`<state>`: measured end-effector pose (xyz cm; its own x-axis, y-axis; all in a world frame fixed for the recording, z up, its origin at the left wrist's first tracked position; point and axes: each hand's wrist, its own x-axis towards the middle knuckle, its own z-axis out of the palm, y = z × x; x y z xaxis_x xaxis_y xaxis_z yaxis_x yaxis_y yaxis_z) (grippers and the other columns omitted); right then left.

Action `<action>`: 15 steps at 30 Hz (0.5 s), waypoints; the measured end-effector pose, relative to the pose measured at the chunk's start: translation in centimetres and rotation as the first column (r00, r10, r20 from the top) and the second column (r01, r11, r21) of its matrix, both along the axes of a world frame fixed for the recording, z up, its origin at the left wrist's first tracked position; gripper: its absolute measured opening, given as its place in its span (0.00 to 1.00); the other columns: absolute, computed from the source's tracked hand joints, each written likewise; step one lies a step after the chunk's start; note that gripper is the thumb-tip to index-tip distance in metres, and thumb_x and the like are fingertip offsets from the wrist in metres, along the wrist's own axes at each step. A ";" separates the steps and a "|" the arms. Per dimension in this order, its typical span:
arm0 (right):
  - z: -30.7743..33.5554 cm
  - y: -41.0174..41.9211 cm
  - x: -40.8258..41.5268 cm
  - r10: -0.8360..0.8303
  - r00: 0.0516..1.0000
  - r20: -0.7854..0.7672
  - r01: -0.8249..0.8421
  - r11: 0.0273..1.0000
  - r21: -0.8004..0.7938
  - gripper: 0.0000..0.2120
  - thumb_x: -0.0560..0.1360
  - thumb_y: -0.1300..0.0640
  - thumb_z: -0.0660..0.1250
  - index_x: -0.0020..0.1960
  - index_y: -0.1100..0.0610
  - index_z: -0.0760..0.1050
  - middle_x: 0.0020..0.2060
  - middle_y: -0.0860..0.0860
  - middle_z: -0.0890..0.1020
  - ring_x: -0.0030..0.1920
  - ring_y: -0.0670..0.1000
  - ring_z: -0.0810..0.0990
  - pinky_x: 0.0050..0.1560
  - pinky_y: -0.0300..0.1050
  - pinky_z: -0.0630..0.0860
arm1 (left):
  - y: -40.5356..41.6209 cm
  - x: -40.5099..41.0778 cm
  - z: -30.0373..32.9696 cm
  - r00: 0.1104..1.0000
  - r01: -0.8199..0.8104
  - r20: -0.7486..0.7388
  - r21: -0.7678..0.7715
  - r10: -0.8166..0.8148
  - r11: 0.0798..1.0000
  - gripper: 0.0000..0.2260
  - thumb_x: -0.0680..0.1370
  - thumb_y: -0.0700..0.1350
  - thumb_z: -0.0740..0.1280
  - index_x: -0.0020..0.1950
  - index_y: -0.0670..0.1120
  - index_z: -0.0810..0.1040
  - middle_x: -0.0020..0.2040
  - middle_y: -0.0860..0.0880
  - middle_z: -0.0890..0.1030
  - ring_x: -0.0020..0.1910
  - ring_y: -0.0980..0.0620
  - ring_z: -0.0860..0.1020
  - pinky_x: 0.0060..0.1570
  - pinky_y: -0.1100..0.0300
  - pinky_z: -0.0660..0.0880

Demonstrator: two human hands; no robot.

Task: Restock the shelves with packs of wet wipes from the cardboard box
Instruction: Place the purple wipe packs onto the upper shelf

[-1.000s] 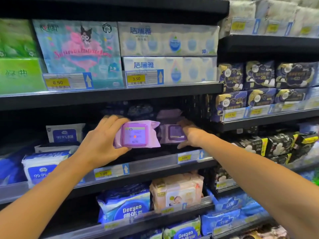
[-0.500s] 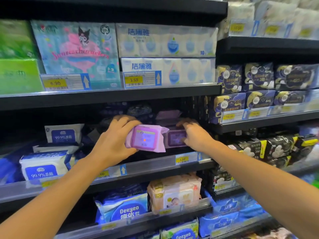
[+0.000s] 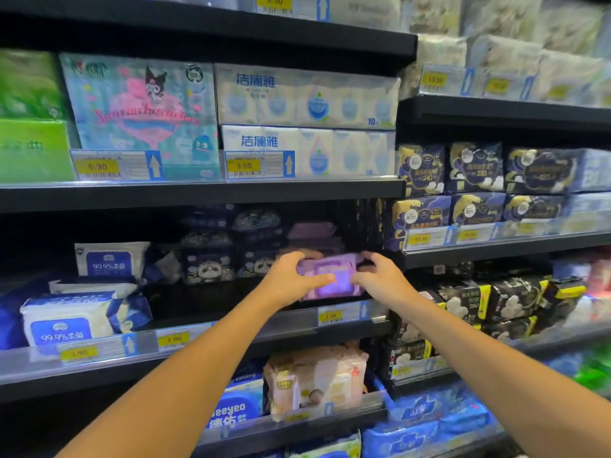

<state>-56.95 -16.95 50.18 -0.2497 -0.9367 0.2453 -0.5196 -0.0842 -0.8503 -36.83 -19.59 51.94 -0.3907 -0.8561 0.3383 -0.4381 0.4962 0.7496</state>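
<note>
- Two forearms reach up from the bottom of the frame; my left hand (image 3: 291,280) and right hand (image 3: 380,280) meet just right of centre.
- Both pinch a purple wet-wipes pack (image 3: 330,279) by its ends, fingers curled round it, just above the shelf lip (image 3: 291,320) and its yellow 3.00 price tag (image 3: 330,316).
- More purple packs (image 3: 310,231) sit stacked behind it.
- I judge the risk is shoving too hard and toppling that stack, or catching the lip.
</note>
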 end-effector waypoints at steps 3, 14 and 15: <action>-0.6 0.1 0.0 0.007 0.996 -0.090 0.001 0.997 0.079 0.29 0.72 0.55 0.73 0.70 0.57 0.67 0.55 0.51 0.81 0.54 0.52 0.81 0.59 0.55 0.79 | 0.4 -0.3 0.1 0.999 0.013 0.047 0.132 -0.020 0.991 0.24 0.77 0.46 0.73 0.71 0.48 0.72 0.67 0.54 0.72 0.65 0.54 0.71 0.62 0.59 0.70; -2.0 1.6 -0.9 0.075 0.919 -0.387 -0.049 0.996 0.078 0.14 0.77 0.47 0.65 0.59 0.51 0.79 0.45 0.49 0.86 0.48 0.52 0.83 0.50 0.54 0.80 | 1.5 2.2 -1.5 0.950 -0.093 0.302 0.041 0.076 0.995 0.14 0.81 0.43 0.64 0.67 0.47 0.78 0.65 0.48 0.80 0.62 0.51 0.78 0.66 0.53 0.73; -2.2 1.6 -0.8 0.073 0.916 -0.395 -0.049 0.996 0.072 0.15 0.79 0.46 0.63 0.60 0.52 0.79 0.47 0.50 0.85 0.50 0.53 0.83 0.51 0.54 0.80 | 1.7 2.0 -1.5 0.929 -0.058 0.366 0.025 0.045 0.998 0.16 0.83 0.46 0.62 0.71 0.48 0.74 0.69 0.48 0.77 0.66 0.51 0.76 0.67 0.54 0.71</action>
